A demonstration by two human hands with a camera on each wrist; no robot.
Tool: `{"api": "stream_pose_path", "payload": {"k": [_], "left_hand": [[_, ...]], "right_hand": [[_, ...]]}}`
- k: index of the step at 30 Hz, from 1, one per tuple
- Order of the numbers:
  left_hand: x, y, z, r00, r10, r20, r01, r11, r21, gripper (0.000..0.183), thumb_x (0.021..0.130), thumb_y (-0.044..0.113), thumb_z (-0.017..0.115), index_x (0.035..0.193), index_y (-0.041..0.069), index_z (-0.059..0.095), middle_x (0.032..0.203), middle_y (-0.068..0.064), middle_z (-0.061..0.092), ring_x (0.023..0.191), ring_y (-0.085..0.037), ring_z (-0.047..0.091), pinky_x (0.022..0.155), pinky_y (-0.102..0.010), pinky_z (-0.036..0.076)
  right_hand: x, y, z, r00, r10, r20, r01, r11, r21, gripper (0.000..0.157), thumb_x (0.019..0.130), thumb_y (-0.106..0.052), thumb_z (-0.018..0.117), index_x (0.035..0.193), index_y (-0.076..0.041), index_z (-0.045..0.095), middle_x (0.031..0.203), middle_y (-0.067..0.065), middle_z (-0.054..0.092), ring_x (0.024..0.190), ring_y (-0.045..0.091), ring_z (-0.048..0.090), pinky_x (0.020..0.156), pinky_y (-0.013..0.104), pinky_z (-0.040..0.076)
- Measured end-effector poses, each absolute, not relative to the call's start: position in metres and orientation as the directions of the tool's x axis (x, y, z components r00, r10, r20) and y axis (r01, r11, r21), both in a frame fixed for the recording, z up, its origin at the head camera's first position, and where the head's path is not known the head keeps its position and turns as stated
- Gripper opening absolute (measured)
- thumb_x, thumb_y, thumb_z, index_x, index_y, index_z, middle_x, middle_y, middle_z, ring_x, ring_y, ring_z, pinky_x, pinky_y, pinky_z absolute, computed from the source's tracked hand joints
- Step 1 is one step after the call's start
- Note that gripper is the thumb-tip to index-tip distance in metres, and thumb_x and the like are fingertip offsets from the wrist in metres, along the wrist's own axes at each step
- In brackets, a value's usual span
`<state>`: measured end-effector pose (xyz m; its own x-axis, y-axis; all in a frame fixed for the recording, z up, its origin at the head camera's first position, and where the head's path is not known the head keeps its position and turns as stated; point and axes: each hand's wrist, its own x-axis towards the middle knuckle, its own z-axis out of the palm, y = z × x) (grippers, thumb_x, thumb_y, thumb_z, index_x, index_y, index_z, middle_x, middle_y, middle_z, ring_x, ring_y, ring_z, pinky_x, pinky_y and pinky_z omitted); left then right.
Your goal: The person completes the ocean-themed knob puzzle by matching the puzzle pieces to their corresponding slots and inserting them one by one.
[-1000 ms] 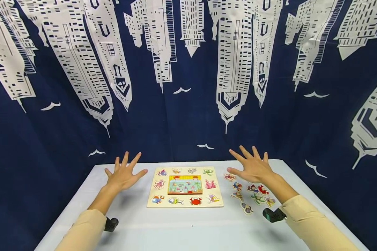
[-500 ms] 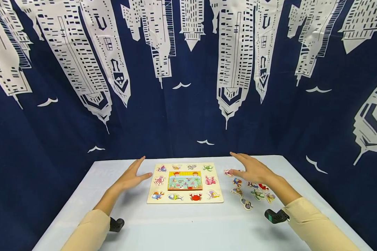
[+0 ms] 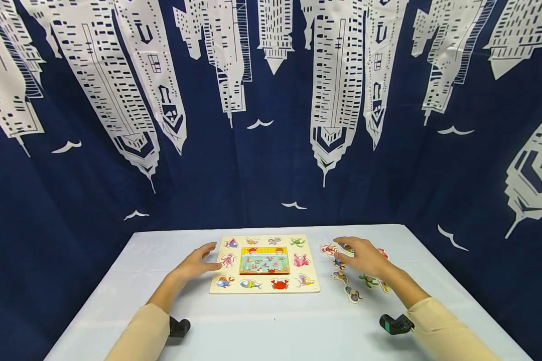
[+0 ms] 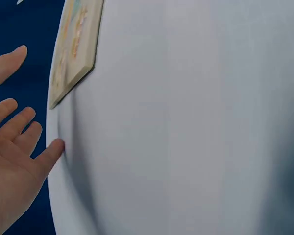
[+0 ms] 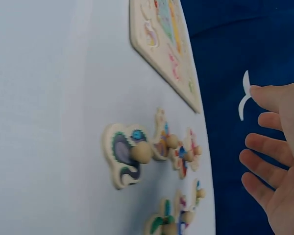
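A wooden puzzle board with sea-animal pictures lies flat on the table. My left hand is beside its left edge, thumb and fingers apart and nothing between them; in the left wrist view the hand looks raised over the table. My right hand hovers over loose knobbed puzzle pieces, its fingers loosely bent and holding nothing. Close to its fingertips lie an octopus piece and a small fish piece. A grey seahorse-like piece with a round knob lies nearest the right wrist camera. The right hand hides some pieces.
A green turtle piece lies under the right forearm among several other pieces. The white table ends at a dark blue curtain printed with upside-down buildings. A black wrist device shows at the left cuff, another device at the right.
Both hands have come down from a raised, spread-finger pose, and their fingers now bend more. The left has moved right toward the board; the right has lowered over the pieces.
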<state>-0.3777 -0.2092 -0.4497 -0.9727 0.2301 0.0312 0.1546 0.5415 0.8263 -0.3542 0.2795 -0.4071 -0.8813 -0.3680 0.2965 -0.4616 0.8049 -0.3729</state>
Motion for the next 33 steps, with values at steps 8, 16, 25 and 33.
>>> {"api": "stream_pose_path", "payload": {"k": [8,16,25,33], "left_hand": [[-0.376,-0.203,-0.455,-0.978,0.203,-0.056,0.08,0.602,0.795,0.075,0.085,0.011,0.082,0.15,-0.002,0.049,0.157,-0.03,0.038,0.148,-0.049,0.027,0.12,-0.063,0.019],[-0.374,-0.204,-0.458,-0.978,0.199,-0.055,0.084,0.628,0.774,0.071,0.083,0.006,0.083,0.146,-0.002,0.054,0.157,-0.029,0.039,0.148,-0.051,0.026,0.119,-0.065,0.019],[-0.378,-0.206,-0.464,-0.981,0.183,-0.059,0.068,0.616,0.785,0.07,0.084,0.008,0.084,0.146,-0.002,0.054,0.157,-0.027,0.04,0.149,-0.049,0.026,0.12,-0.064,0.019],[-0.379,-0.208,-0.464,-0.98,0.191,-0.052,0.076,0.606,0.792,0.067,0.085,0.007,0.083,0.145,-0.003,0.055,0.156,-0.027,0.043,0.148,-0.048,0.028,0.12,-0.064,0.019]], "right_hand": [[-0.36,0.284,-0.426,-0.897,-0.325,0.299,-0.433,0.781,-0.449,0.04,0.099,-0.02,0.071,0.13,0.004,0.066,0.124,0.019,0.07,0.105,0.038,0.069,0.089,0.055,0.056],[-0.366,0.289,-0.441,-0.909,-0.289,0.301,-0.409,0.763,-0.5,0.035,0.095,-0.01,0.074,0.124,0.007,0.069,0.115,0.019,0.072,0.095,0.029,0.07,0.081,0.046,0.059],[-0.374,0.293,-0.458,-0.904,-0.312,0.293,-0.422,0.764,-0.488,0.024,0.091,0.0,0.071,0.115,0.006,0.073,0.1,0.005,0.072,0.086,0.017,0.067,0.076,0.037,0.057],[-0.383,0.29,-0.465,-0.906,-0.297,0.302,-0.407,0.808,-0.425,0.016,0.092,-0.003,0.073,0.106,0.004,0.075,0.088,0.0,0.069,0.078,0.014,0.062,0.072,0.037,0.055]]}}
